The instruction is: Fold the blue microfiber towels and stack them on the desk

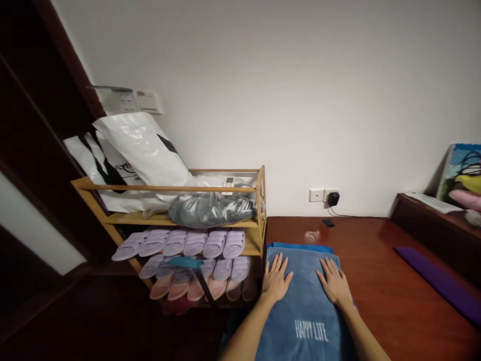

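Note:
A blue towel [300,301] with white "HAPPY LIFE" lettering lies spread out in front of me on the reddish-brown wooden surface [379,281]. My left hand [276,278] rests flat near its far left edge, fingers apart. Near the far right edge, my right hand [333,283] also lies flat on the cloth with its fingers stretched out. A brighter blue strip of fabric [302,247] shows beneath the towel's far edge. The near part of the towel runs out of view at the bottom.
On the left stands a wooden shoe rack [259,235] with several lilac slippers [214,243], white bags [139,145] and a remote control [229,184]. A black plug [332,199] sits in the wall socket. To the right are a purple strip [439,281] and a dark ledge [424,215].

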The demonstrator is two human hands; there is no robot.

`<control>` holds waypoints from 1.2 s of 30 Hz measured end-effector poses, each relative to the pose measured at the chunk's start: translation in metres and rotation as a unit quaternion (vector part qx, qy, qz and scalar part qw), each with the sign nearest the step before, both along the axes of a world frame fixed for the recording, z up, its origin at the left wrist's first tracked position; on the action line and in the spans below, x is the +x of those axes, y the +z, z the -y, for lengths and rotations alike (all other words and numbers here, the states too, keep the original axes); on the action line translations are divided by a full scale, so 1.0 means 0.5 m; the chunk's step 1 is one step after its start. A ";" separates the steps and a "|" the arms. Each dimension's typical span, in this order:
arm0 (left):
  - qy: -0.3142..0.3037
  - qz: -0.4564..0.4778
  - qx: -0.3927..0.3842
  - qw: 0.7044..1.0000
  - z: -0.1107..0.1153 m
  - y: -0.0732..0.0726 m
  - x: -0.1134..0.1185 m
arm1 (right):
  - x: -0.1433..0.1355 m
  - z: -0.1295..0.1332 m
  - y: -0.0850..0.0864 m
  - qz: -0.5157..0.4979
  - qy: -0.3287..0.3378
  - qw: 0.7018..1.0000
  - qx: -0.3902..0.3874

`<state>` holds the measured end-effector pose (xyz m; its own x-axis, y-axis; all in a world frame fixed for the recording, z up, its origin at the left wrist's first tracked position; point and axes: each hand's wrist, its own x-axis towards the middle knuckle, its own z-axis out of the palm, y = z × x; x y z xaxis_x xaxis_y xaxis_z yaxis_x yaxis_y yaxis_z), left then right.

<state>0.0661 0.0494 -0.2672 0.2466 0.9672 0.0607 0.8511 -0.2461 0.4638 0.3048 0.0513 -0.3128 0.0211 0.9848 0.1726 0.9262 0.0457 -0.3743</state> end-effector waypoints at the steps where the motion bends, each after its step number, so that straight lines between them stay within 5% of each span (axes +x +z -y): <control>1: -0.010 -0.046 0.015 0.999 0.000 -0.019 -0.004 | 0.002 0.000 -0.017 0.028 -0.021 0.999 -0.014; 7: -0.007 -0.093 0.055 0.994 -0.018 -0.057 -0.027 | 0.029 -0.007 -0.024 0.092 -0.033 0.994 -0.045; 36: -0.009 -0.100 0.081 0.992 0.054 -0.065 -0.035 | 0.009 0.067 -0.019 0.149 -0.047 0.987 -0.025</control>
